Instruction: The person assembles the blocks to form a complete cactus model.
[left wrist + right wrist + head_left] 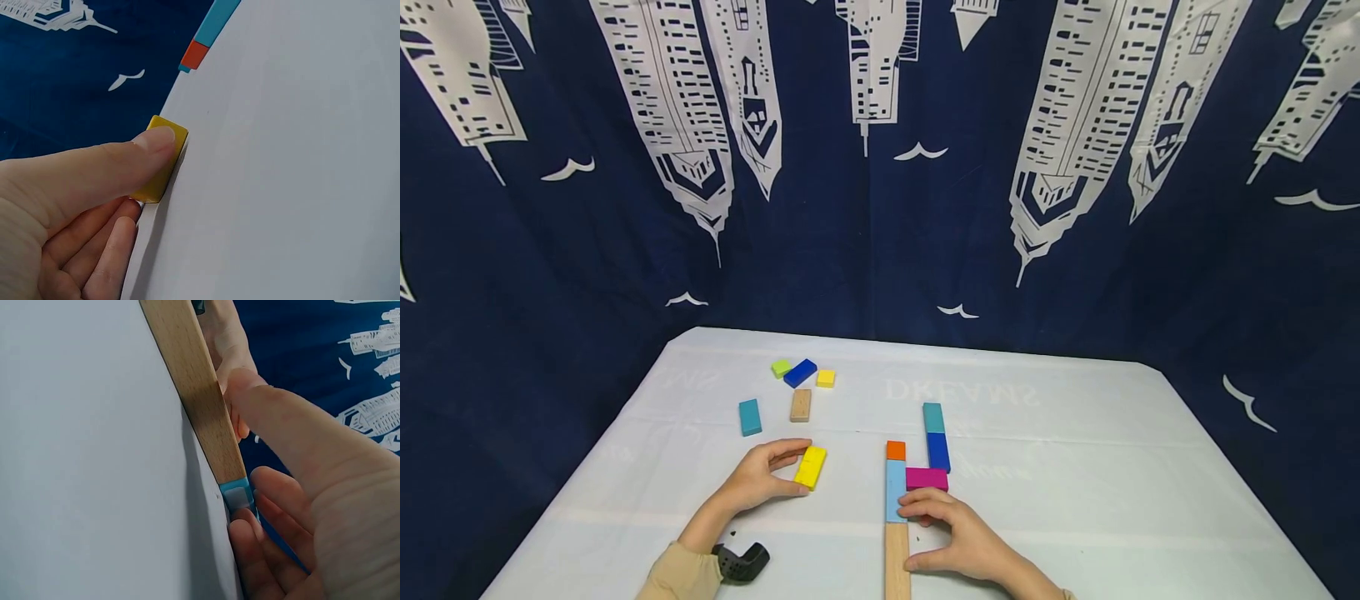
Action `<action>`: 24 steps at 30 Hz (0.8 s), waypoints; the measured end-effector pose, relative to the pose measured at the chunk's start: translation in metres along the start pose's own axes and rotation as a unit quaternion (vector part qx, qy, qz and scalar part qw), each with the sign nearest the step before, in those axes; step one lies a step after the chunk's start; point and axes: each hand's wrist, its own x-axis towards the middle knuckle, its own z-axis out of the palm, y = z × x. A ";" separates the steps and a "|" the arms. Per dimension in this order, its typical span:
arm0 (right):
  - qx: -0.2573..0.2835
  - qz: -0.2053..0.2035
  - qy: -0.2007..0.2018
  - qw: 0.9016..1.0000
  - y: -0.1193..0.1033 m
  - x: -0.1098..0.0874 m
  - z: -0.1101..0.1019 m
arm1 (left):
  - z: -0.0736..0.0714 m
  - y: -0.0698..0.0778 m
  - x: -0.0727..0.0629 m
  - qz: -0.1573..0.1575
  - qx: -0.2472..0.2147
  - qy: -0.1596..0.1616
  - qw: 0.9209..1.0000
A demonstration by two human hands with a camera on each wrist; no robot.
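A yellow block (pixel 810 467) is pinched between the thumb and fingers of my left hand (pixel 758 481); in the left wrist view the thumb lies across the yellow block (pixel 167 169). My right hand (pixel 962 533) touches the right side of a row of blocks. Its thumb meets the long wooden block (pixel 897 558), and its fingertips are at the light blue block (pixel 896 487). An orange block (pixel 896 450) caps the row's far end. To the right, a magenta block (pixel 927 478) adjoins the light blue one, with a dark blue block (pixel 937 451) and a teal block (pixel 932 417) beyond it.
Left of the row lie a loose teal block (pixel 749 417), a small wooden block (pixel 801 405), a blue block (pixel 801 372), a green block (pixel 781 367) and a small yellow block (pixel 826 378). A black curved object (pixel 743 563) sits by the left wrist.
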 end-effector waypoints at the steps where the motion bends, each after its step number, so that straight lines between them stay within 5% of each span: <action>1: -0.001 0.000 0.001 1.000 0.000 0.000 0.000 | 0.000 0.000 0.000 0.000 -0.003 0.001 1.000; 18: -0.028 -0.015 0.015 0.999 -0.005 0.001 0.004 | 0.006 -0.001 0.004 -0.014 -0.006 0.059 0.998; 24: -0.027 -0.016 0.018 0.999 -0.023 0.005 0.000 | 0.007 0.006 0.011 -0.030 -0.021 0.085 0.996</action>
